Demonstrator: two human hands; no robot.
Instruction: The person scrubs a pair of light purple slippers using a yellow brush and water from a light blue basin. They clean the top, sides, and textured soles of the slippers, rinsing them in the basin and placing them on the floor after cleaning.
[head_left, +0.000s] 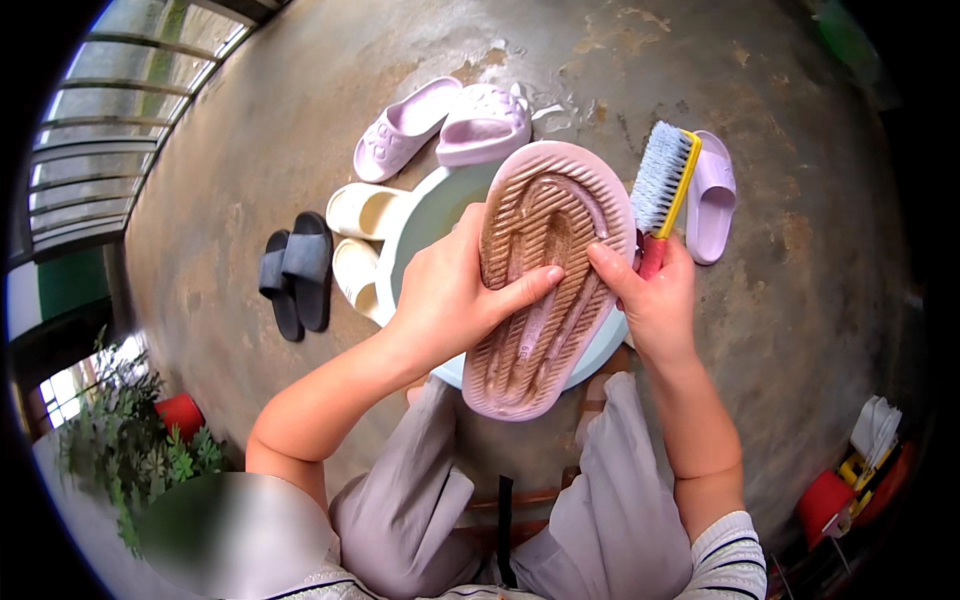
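A pink slipper point(545, 345) is held up in front of me, its ribbed sole facing me and stained brown with dirt. My left hand point(455, 295) grips its left side, thumb lying across the sole. On the opposite edge my right hand point(655, 300) has its thumb pressed to the sole, and the same hand holds a scrubbing brush point(664, 180) by its red handle. The brush's pale bristles point left, away from its yellow back. Below the slipper stands a light blue basin point(400, 235), partly hidden by the slipper and my hands; cloudy water shows inside.
Two lilac slippers point(483, 125) lie beyond the basin, another lilac slipper point(711, 205) to its right. Cream slippers point(362, 212) touch the basin's left, with dark slippers point(308, 270) farther left. A leafy plant point(120, 450) and a red container point(826, 503) stand at the lower sides.
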